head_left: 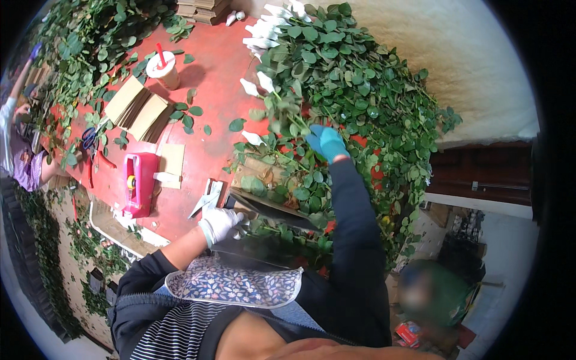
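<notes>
My right hand (327,142), in a teal glove, reaches into a big pile of leafy rose stems (354,90) and is closed on the stems there. White paper-wrapped flower heads (264,30) stick out at the pile's far end. My left hand (221,223), in a white glove, presses on the near end of a dark cardboard sheet (270,210) that lies under stems at the red table's (210,72) front edge.
A pink tape dispenser (138,183) stands left of my left hand. Stacked brown cardboard sheets (137,108), blue-handled scissors (90,138) and a lidded cup with a red straw (164,69) lie farther back. Another person (21,150) works at far left.
</notes>
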### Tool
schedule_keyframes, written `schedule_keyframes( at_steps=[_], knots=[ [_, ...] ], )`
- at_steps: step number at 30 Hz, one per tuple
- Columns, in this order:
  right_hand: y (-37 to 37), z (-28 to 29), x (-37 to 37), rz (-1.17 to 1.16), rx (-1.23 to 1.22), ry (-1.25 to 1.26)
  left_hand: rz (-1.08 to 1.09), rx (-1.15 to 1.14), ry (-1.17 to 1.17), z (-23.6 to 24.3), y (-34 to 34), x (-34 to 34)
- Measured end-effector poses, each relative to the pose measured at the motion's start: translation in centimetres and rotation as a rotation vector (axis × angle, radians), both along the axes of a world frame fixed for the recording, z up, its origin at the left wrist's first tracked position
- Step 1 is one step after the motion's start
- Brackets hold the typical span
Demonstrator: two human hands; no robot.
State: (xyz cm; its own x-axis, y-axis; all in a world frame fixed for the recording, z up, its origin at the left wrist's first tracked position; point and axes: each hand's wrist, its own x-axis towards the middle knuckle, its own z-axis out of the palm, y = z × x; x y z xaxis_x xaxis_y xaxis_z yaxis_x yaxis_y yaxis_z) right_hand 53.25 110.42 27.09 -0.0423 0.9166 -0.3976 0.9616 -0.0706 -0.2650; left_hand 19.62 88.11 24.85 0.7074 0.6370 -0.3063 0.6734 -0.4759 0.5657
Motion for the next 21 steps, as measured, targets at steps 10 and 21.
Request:
schedule_keyframes(
  at_steps=[10, 21],
  knots=[
    [-18.6, 20.6, -5.1, 0.625, 0.133, 0.195, 0.38, 0.07, -0.469, -11.6, -1.8, 0.1],
    [-25.8, 8.7, -1.2, 0.34, 0.015, 0.014, 0.355, -0.064, -0.175, -4.1, -1.1, -0.5]
  ],
)
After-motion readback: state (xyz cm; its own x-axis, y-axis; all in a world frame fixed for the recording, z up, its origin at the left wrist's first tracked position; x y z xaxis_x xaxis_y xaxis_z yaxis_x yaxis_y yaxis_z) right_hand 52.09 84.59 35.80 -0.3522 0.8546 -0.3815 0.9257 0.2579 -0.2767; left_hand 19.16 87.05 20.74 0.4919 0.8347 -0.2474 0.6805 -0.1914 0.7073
